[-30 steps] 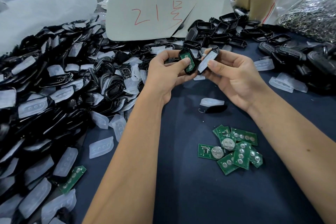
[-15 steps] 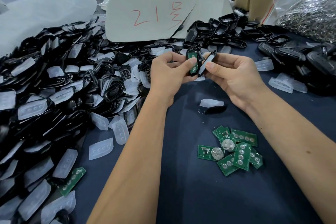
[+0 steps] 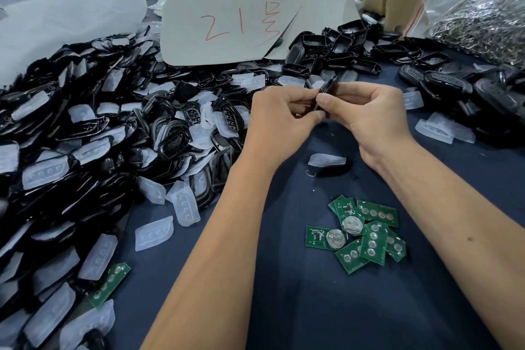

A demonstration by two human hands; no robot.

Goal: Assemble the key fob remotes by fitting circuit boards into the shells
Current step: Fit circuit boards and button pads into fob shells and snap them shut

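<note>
Both hands pinching one black key fob shell (image 3: 326, 92).
Left hand (image 3: 279, 116) and right hand (image 3: 372, 119) fingers clamp it edge-on, tilted, above the bench (image 3: 312, 307).

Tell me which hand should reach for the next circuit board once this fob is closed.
Probably the right hand: the loose cluster of green circuit boards lies below it, right of the left forearm. Both hands now pinch the black fob.

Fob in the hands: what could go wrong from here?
1. Both hands, left and right, pinch the black fob edge-on, so the seam is mostly hidden; a misseated board could be clamped unnoticed.
2. Fingertips sit at the closing edges and may get nipped or block the snap.
3. The loose boards lie just under the right forearm; a sweep could scatter them.
</note>
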